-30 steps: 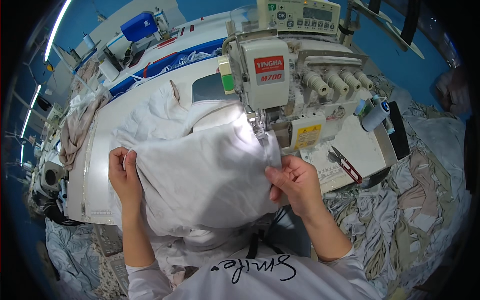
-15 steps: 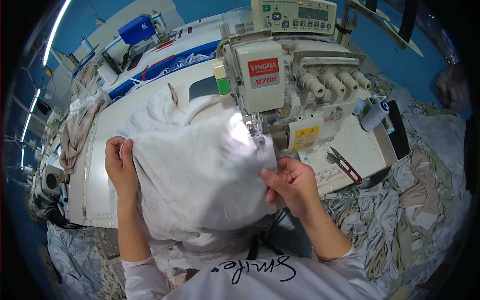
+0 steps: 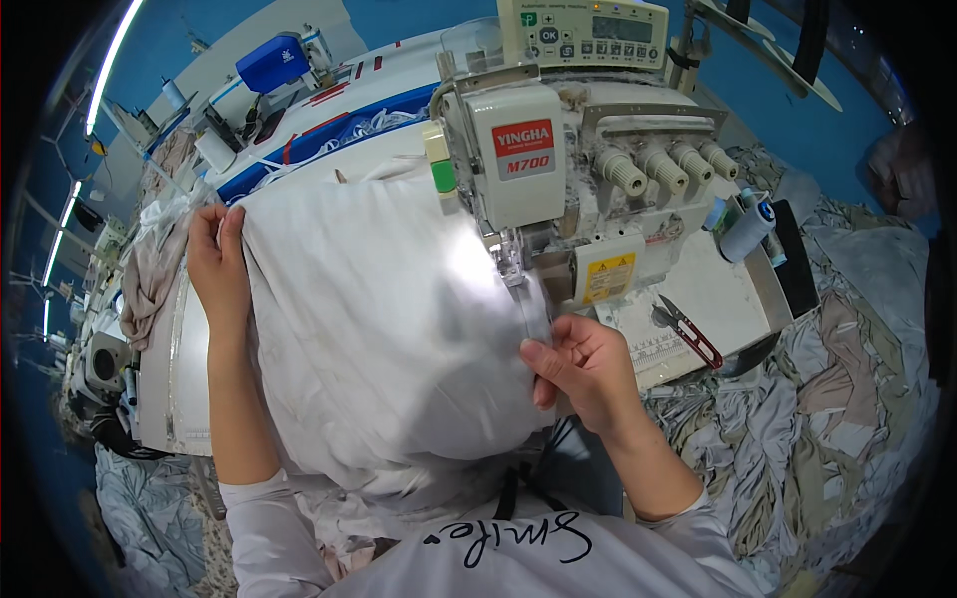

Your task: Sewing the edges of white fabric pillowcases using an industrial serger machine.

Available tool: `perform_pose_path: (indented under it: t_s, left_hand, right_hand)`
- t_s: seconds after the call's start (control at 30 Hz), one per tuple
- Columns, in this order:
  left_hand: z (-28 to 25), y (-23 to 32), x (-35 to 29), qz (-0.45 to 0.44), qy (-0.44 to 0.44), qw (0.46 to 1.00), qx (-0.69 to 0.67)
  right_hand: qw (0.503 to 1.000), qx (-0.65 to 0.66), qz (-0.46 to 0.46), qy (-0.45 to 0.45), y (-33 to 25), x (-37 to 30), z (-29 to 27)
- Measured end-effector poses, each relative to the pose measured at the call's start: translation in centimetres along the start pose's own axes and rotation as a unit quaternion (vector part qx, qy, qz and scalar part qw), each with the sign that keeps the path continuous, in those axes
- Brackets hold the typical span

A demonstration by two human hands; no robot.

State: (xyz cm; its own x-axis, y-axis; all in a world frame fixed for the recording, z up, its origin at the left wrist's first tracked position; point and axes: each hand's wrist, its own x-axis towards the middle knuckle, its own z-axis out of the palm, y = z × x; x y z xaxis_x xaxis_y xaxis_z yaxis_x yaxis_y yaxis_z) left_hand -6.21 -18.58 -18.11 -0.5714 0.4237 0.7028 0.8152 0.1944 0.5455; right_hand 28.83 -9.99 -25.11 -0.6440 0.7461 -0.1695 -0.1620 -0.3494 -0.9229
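Note:
A wide piece of white fabric spreads over the machine table and hangs down toward my lap. My left hand pinches its far left edge, arm stretched forward. At the near right, my right hand holds the fabric's right edge between thumb and fingers, just below the needle area. The edge runs up to the presser foot of a white overlock sewing machine, whose lamp lights the cloth brightly there. Fabric hides the table beneath it.
Red-handled thread snips lie on the machine's right bed, near a blue-grey thread cone. A control panel tops the machine. Heaped garments fill the lower right. Another machine with a blue cover stands behind.
My left hand has moved forward and left, drawing the white fabric out flatter and covering more of the table behind. My right hand stays nearly in place on the edge.

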Motion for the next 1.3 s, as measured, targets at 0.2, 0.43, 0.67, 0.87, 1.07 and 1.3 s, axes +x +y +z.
perform_pose_path:
  t_s: [0.2,0.43,0.67,0.87,1.07,1.3]
  left_hand:
    - [1.3,-0.9,3.6,0.054,0.020,0.998,0.011]
    - [2.5,-0.6,8.7,0.090,0.033,0.995,0.041]
    - [3.4,0.2,14.8,0.148,0.069,0.982,0.099]
    - [3.8,1.1,21.5,0.189,0.084,0.969,0.138]
    - [5.1,2.6,26.7,0.227,0.109,0.963,0.096]
    - [4.3,-0.9,34.2,0.146,0.187,0.965,0.115]
  right_hand:
    - [1.000,0.001,0.000,-0.005,0.0,0.1,0.0]
    - [1.000,-0.004,0.001,0.001,-0.2,0.1,0.1]
    - [1.000,-0.021,0.003,0.005,-0.5,0.0,0.1]
    - [1.000,-0.010,0.007,0.004,-0.5,0.0,0.1]
    - [1.000,-0.030,0.004,-0.004,-0.4,0.1,0.0]
    - [0.999,-0.042,0.030,-0.005,-0.7,0.1,0.0]
